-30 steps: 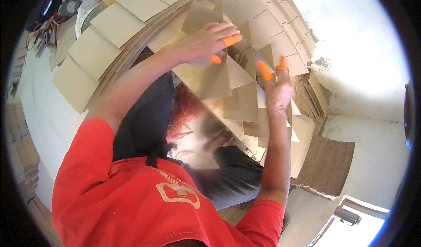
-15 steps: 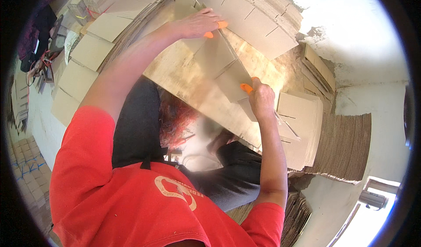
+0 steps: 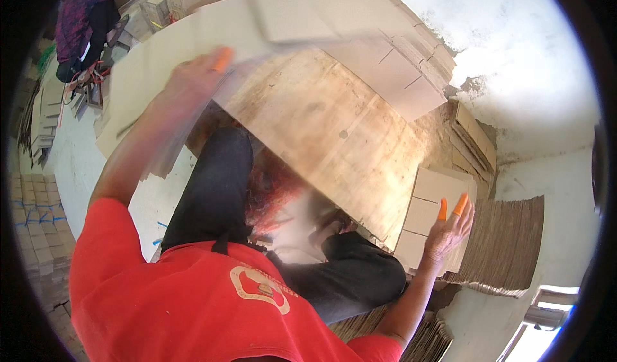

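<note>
In the head view, the person's left arm reaches forward and out to the left, elbow bent a little, the forearm slanting up from the sleeve. The left hand is blurred, back of the hand upward, with an orange finger cover at its tip pointing forward and right. Whether it grasps a sheet or only lies over one cannot be told. The left stack of card sheets spreads under and around this hand, beyond the board's left edge. A blurred sheet lies ahead of the hand and to its right; the blur hides whether the two touch.

The right arm comes up from the lower edge, bent outward to the right. The right hand is released, its fingers apart and pointing forward, two of them in orange covers. It is over the outer edge of the right stack, pale slotted card; contact cannot be told. A brown stack, seen edge-on, is just to its right.

Between the hands lies the wooden board, slanting down to the right. The far stack of slotted card rests along its far side, ahead of the right hand and well apart from it.
</note>
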{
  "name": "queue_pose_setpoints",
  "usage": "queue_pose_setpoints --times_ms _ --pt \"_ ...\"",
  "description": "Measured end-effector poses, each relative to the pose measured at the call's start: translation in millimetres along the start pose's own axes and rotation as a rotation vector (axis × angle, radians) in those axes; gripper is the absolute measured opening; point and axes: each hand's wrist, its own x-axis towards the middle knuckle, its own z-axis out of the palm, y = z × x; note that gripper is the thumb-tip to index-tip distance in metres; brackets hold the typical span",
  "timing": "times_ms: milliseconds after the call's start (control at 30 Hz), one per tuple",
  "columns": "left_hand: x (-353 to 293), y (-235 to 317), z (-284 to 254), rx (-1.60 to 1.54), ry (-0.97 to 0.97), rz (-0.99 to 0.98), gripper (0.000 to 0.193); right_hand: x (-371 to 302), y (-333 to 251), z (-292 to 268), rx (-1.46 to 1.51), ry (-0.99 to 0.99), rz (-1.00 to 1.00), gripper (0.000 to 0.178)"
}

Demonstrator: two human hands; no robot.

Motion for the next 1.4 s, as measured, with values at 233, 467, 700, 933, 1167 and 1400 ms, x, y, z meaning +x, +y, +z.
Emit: queue_pose_setpoints --times_ms 233,467,700,933,1167,1400 --pt "-98.2 -58.0 68.6 0.216 -0.434 -0.378 0.032 -104.2 76.2 41.8 -0.181 -0.625 0.535 0.086" --pt "-107.9 -74.7 103.7 -0.099 -0.505 -0.212 0.034 -160.4 145.1 79.4 -0.098 -0.654 0.477 0.064" --pt "-78.8 -71.5 59.0 -0.125 -0.584 -0.286 0.042 -130.5 142.7 64.4 0.035 -0.679 0.632 0.034" --pt "-40.2 -31.3 40.3 -0.206 -0.423 -0.216 0.029 -108.3 159.1 40.4 0.410 -0.387 0.916 0.033" --pt "42.2 4.2 110.4 -0.545 -0.198 -0.145 0.037 16.8 80.1 -25.9 0.862 0.120 0.837 0.037" --pt "218.5 103.7 183.6 -0.613 -0.139 0.045 0.051 100.1 -39.7 -18.7 0.697 0.189 0.639 0.036"
